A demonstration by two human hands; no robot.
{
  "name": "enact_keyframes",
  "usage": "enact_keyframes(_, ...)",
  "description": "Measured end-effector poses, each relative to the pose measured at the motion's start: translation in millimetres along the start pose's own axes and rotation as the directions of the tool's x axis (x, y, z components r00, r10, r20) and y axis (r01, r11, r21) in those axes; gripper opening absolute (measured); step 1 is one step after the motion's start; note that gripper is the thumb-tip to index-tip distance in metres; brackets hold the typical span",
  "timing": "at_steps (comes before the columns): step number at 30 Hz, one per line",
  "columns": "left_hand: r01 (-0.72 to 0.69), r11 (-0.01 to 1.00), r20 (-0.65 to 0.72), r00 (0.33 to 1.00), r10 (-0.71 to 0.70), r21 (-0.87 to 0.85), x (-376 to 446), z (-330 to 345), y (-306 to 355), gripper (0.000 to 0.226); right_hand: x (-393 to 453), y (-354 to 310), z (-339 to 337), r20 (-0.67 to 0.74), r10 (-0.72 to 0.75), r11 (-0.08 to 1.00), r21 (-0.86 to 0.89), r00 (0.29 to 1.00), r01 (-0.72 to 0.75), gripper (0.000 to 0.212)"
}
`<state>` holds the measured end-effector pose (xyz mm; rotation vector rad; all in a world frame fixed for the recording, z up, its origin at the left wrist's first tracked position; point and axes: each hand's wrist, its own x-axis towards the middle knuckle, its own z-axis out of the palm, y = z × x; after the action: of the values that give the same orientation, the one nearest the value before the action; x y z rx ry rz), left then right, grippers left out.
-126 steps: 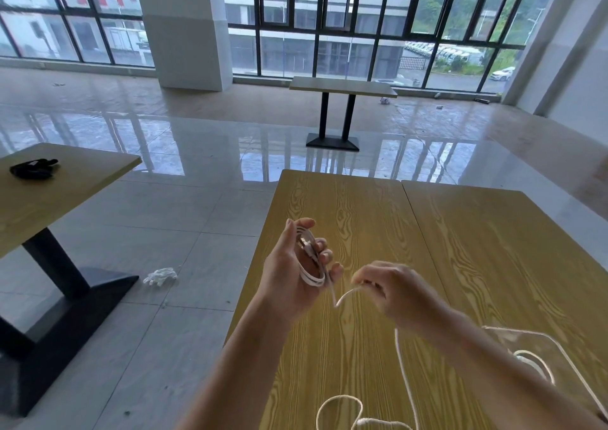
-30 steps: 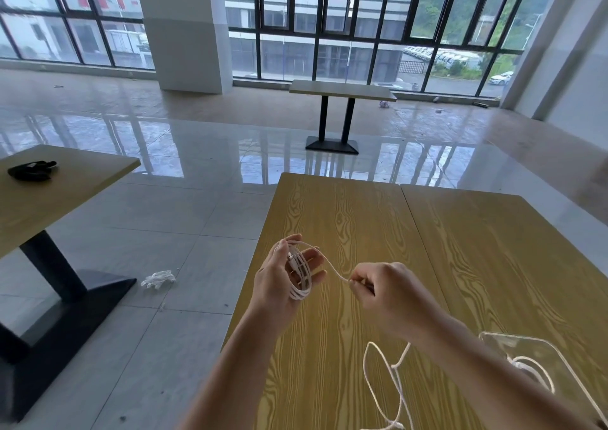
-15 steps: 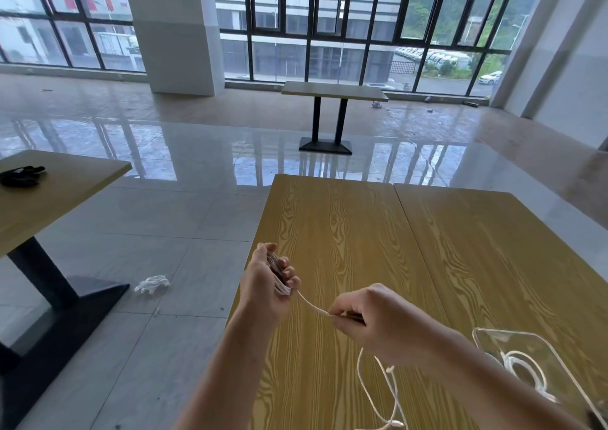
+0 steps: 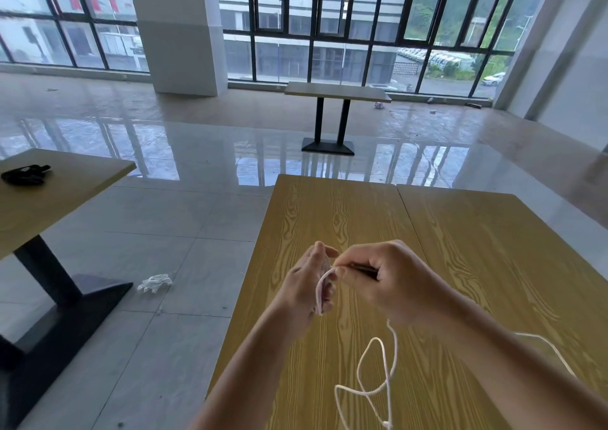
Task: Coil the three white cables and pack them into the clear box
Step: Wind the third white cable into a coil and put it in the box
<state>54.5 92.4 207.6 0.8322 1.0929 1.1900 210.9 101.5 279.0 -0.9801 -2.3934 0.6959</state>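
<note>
A thin white cable (image 4: pixel 390 357) runs from my hands down to loose loops over the wooden table (image 4: pixel 345 219). My left hand (image 4: pixel 307 285) holds several coiled turns of it around its fingers above the table's left part. My right hand (image 4: pixel 385 281) is close against the left one, pinching the cable at its fingertips and laying a strand over the coil. The clear box (image 4: pixel 552 350) shows only as a curved rim at the lower right, mostly hidden behind my right forearm.
The table's left edge drops to a glossy tiled floor with a white crumpled rag (image 4: pixel 154 283). A second table (image 4: pixel 65 186) at left carries a black object (image 4: pixel 24 174). A third table (image 4: pixel 337 92) stands far back near the windows.
My right hand has moved up and left to meet my left hand, carrying another turn of cable onto the coil. The hanging tail has shortened and risen.
</note>
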Motion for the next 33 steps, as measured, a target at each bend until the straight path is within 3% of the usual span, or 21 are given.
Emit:
enact_keyframes(4,0.101,0.992,0.11,0.99,-0.093,-0.072,-7.4,3.5,3.3,0.053,7.1,4.5,-1.4,-0.135,0.066,0.998,0.015,0.989,-0.065,0.012)
enact_keyframes(9,0.112,0.994,0.235,0.966,-0.109,0.0,-14.0,0.6,4.8,0.059,9.4,11.4,1.4,-0.184,0.117,0.993,0.025,0.976,-0.115,0.012)
enact_keyframes(15,0.083,0.994,0.347,0.933,-0.101,0.069,-20.3,-8.2,4.7,0.037,5.7,15.7,4.4,-0.111,0.139,0.986,0.108,0.984,-0.127,0.009)
enact_keyframes(19,0.091,0.989,0.439,0.888,-0.134,0.117,-23.2,-15.7,6.7,0.034,2.1,19.6,2.0,-0.01,0.14,0.984,0.109,0.99,-0.138,0.006)
enact_keyframes(23,0.084,0.989,0.47,0.873,-0.133,0.123,-21.9,-24.3,3.9,0.033,-0.3,21.8,-6.2,-0.022,0.163,0.985,0.07,0.986,-0.161,0.009)
enact_keyframes(26,0.12,0.989,0.445,0.893,-0.071,-0.084,-19.2,-34.5,-0.8,0.033,0.0,33.5,-20.4,-0.138,0.219,0.975,0.058,0.966,-0.213,0.013)
enact_keyframes(28,0.091,0.975,0.355,0.935,-0.013,-0.204,-17.2,-39.5,-2.0,0.034,-0.4,40.0,-26.4,-0.235,0.223,0.975,0.03,0.946,-0.222,0.014)
enact_keyframes(33,-0.068,0.957,0.002,0.997,0.071,-0.284,-7.7,-26.5,-0.5,0.041,0.8,36.0,-5.0,-0.188,0.171,0.974,-0.117,0.967,-0.195,0.016)
